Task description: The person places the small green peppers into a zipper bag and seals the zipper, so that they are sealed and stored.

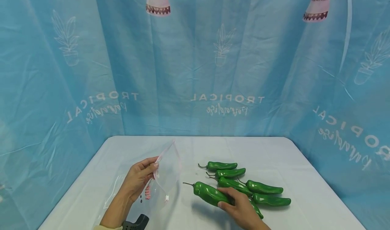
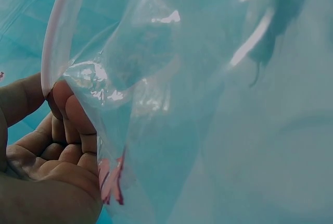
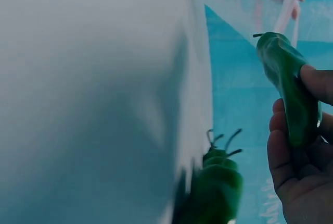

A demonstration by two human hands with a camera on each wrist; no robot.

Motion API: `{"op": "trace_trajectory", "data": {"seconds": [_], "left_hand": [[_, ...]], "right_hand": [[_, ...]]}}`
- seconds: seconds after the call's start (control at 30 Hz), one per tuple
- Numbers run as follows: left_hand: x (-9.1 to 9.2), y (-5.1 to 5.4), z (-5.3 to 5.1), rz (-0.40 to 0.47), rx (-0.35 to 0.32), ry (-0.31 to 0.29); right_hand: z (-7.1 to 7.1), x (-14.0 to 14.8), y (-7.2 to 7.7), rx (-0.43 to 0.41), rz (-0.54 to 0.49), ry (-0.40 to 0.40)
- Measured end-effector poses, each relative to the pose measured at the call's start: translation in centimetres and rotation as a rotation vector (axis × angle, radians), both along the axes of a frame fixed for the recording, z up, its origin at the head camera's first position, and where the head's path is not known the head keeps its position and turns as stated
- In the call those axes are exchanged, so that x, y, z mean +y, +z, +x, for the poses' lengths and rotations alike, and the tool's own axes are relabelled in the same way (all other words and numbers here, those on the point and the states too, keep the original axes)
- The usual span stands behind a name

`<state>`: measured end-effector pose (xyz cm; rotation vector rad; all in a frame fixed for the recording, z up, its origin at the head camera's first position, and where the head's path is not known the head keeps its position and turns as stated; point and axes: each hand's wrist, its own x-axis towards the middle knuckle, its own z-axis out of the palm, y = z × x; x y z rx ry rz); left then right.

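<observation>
A white surface (image 1: 307, 179) with rounded far corners carries the things. A clear plastic bag (image 1: 164, 182) is partly raised above it — the lower part seems to rest there, though the transparent film makes this hard to tell. Right of the bag, six green peppers (image 1: 234, 186) lie loosely grouped, some close together — several stems pointing toward the bag.

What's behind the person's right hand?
A green pepper lies partly behind the right hand: one end shows on the white table; whatever the hand covers can't be seen.
</observation>
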<state>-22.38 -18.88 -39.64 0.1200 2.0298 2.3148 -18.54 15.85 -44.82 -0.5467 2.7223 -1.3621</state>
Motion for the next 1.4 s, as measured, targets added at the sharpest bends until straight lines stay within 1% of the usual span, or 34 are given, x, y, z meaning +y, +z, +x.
{"op": "trace_trajectory", "data": {"seconds": [0.13,0.23,0.3,0.53,0.63,0.87,1.03,1.23,1.4], "left_hand": [[0.1,0.1,-0.1,-0.001,0.011,-0.007],[0.1,0.0,-0.2,0.002,0.018,-0.013],[0.1,0.0,-0.3,0.002,0.017,-0.014],[0.2,0.1,-0.3,-0.004,0.001,-0.006],[0.4,0.2,-0.3,-0.014,0.006,-0.005],[0.8,0.2,-0.2,-0.019,0.009,-0.017],[0.9,0.2,-0.2,-0.012,0.021,-0.023],[1.0,0.2,-0.1,-0.011,0.000,-0.012],[1.2,0.1,-0.1,-0.021,-0.013,-0.006]], "right_hand": [[-0.4,0.0,1.0,0.042,-0.048,-0.032],[-0.7,-0.2,1.7,0.079,-0.061,-0.072],[-0.9,-0.3,2.1,0.091,-0.067,-0.082],[-1.5,-1.0,3.4,0.122,-0.054,-0.077],[-1.8,-1.4,3.9,0.128,-0.041,-0.078],[-2.3,-2.5,4.4,0.183,-0.029,-0.101],[-2.8,-3.2,4.5,0.188,-0.041,-0.084],[-3.4,-3.8,4.5,0.177,-0.045,-0.046],[-4.0,-4.1,4.8,0.204,-0.040,-0.027]]}}
